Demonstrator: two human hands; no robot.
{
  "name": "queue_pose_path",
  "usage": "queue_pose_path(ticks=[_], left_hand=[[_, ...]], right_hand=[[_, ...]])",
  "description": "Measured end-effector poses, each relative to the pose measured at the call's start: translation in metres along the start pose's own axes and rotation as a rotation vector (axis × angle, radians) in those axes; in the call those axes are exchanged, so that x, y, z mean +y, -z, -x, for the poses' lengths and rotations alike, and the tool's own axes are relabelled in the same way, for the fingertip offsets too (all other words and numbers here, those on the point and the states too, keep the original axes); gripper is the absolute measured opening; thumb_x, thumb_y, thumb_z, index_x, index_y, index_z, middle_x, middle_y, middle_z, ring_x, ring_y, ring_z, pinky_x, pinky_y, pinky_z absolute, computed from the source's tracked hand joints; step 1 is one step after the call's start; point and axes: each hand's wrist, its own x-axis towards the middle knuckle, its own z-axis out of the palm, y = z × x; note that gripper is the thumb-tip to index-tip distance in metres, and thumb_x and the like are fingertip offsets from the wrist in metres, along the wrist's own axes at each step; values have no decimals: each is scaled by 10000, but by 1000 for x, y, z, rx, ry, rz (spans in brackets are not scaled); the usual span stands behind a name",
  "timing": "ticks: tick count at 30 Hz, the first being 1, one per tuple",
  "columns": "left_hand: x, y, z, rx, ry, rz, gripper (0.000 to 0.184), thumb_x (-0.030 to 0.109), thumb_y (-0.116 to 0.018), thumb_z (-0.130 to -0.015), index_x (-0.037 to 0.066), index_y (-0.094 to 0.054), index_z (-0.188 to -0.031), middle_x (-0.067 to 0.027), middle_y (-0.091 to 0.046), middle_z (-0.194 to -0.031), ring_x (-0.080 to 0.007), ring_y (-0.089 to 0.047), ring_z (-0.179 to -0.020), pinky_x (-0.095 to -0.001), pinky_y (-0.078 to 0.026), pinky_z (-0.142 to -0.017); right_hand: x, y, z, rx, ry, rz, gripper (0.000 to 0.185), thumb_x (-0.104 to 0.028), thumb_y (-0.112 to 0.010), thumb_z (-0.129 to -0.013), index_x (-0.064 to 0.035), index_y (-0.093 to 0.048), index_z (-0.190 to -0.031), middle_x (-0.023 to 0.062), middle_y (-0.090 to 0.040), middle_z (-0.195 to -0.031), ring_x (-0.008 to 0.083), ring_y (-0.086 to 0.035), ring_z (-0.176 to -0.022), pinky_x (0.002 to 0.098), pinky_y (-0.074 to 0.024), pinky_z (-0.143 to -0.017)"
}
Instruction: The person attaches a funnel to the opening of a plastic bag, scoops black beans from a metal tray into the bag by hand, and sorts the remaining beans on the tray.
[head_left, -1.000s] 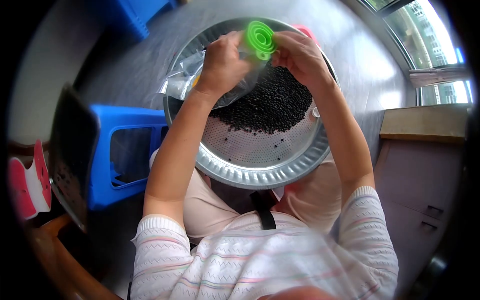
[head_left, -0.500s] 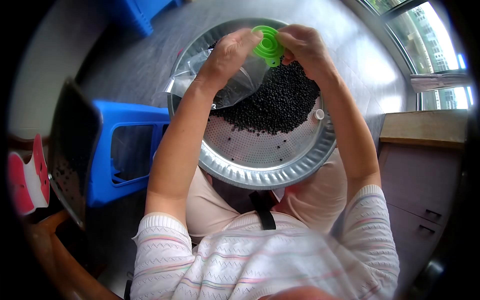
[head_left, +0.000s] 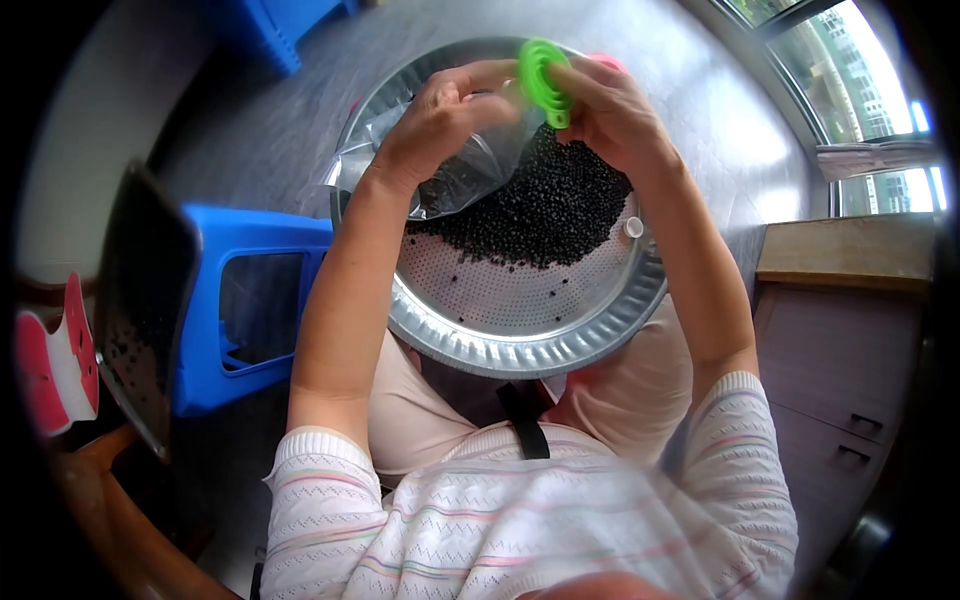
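Note:
A bright green ringed silicone piece (head_left: 544,82), like a folded funnel, is pinched in my right hand (head_left: 612,112) above the far part of a round metal tray (head_left: 490,355). My left hand (head_left: 440,122) is just left of it, its fingertips blurred near the green rim; whether they touch it I cannot tell. Below the hands, small black beans (head_left: 560,205) lie heaped on the tray's perforated bottom. A clear plastic bag (head_left: 465,180) rests on the tray's left side, partly behind my left hand. A small white cap (head_left: 633,228) sits at the tray's right side.
A blue stool (head_left: 250,225) stands left of the tray, beside a dark panel (head_left: 150,310) and a red and white object (head_left: 65,365). Another blue stool (head_left: 270,30) is at the upper left. A cabinet (head_left: 840,340) stands at the right, below a window.
The green piece has tilted and shifted slightly right with my right hand. My left hand's fingers, on its rim half a second ago, have moved and are now blurred.

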Motion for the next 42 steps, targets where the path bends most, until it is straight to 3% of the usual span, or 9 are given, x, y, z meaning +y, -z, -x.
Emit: queue_pose_path(ticks=[8,16,21,25,31,34,35,36,42], left_hand=[[-2,-18,0,178,-556,-765,326,167,-741,-747,51,-659,-1041,-61,-624,-1055,-220,-578,-1011,-336,-450,-893],[-1,-65,26,184,-568,-612,119,77,-701,-717,19,-649,-807,-95,-582,-751,-275,-561,-753,-358,-460,-659],[-7,-68,31,49,-427,-699,167,67,-728,-724,7,-655,-862,-75,-615,-859,-211,-595,-796,-290,-480,-705],[-11,-77,23,79,-442,-556,92,-7,-662,-683,32,-589,-721,-85,-552,-689,-269,-542,-691,-349,-441,-609],[-12,-79,23,-41,-275,-583,75,67,-657,-723,59,-635,-794,-91,-572,-713,-265,-550,-697,-348,-454,-625],[-17,-79,28,-88,-243,-557,94,96,-654,-723,68,-641,-812,-97,-589,-739,-277,-563,-717,-360,-468,-645],[-16,-81,30,-92,-250,-580,108,89,-657,-709,68,-638,-813,-104,-599,-761,-290,-570,-728,-370,-475,-658],[-20,-81,31,-103,-274,-575,112,86,-657,-705,67,-637,-814,-106,-599,-764,-291,-571,-729,-372,-475,-658],[-14,-73,34,-181,-219,-589,66,66,-665,-715,37,-627,-761,-109,-587,-742,-277,-573,-703,-351,-457,-614]], right_hand=[[2,-2,27,-23,-5,-106,303,-262,-627,-879,14,-579,-995,48,-617,-740,104,-614,-539,216,-537,-445],[26,9,71,-34,-44,-301,277,-210,-566,-921,25,-546,-1067,56,-618,-784,94,-596,-510,206,-510,-415],[41,22,76,98,83,-236,212,-211,-588,-911,-10,-609,-976,4,-619,-713,28,-560,-504,152,-441,-385],[41,35,81,185,100,-187,212,-230,-601,-904,-29,-627,-966,-11,-619,-697,9,-515,-465,143,-400,-370],[28,43,89,146,84,174,412,-294,-670,-849,-38,-572,-1156,43,-634,-913,89,-621,-798,225,-528,-588],[33,38,89,-80,317,409,754,-398,-781,-703,-79,-469,-1311,58,-552,-1206,167,-544,-1071,315,-496,-832],[31,35,92,-186,190,461,945,-417,-833,-608,-76,-388,-1369,85,-494,-1280,202,-485,-1155,360,-444,-914],[36,30,88,-197,466,675,791,-347,-816,-662,-71,-451,-1307,110,-583,-1133,215,-572,-1039,321,-490,-841],[28,26,91,-93,186,565,431,-126,-707,-707,-19,-576,-1103,68,-617,-969,152,-600,-899,273,-509,-781]])
